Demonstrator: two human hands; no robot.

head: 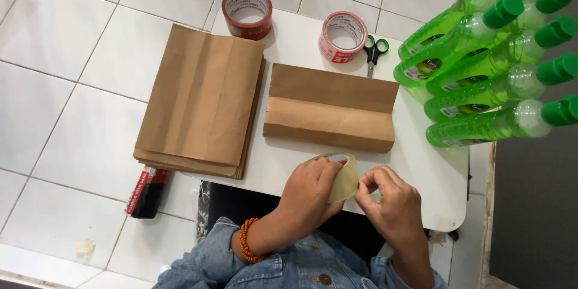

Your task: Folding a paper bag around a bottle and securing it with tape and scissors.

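Nearest the camera are the person's blue denim sleeves [241, 265], the left wrist wearing an orange bead bracelet [245, 241]. Beyond them a white rounded worktop [433, 186] carries, at its left, a thick stack of flat brown paper bags [201, 99] overhanging the edge, its long axis running near to far; right of it lies a single folded brown paper bag [331, 108], long axis left to right. At the far right stands a cluster of green liquid bottles with green caps [487, 60]. On the far edge sit a red-rimmed roll of tape [247, 12] and a second pale red-and-white roll of tape [343, 36], with small green-handled scissors [375, 53] just right of it. A dark red-labelled packet [146, 191] lies on the tiled floor [60, 84] below the stack. At the near edge, the left hand [310, 195] is curled around a roll of beige-brown packing tape [343, 177], holding it upright; the right hand [385, 201], touching the roll's right side, has thumb and forefinger pressed together, picking at the tape's surface. The roll lies between both hands, the folded bag just beyond.
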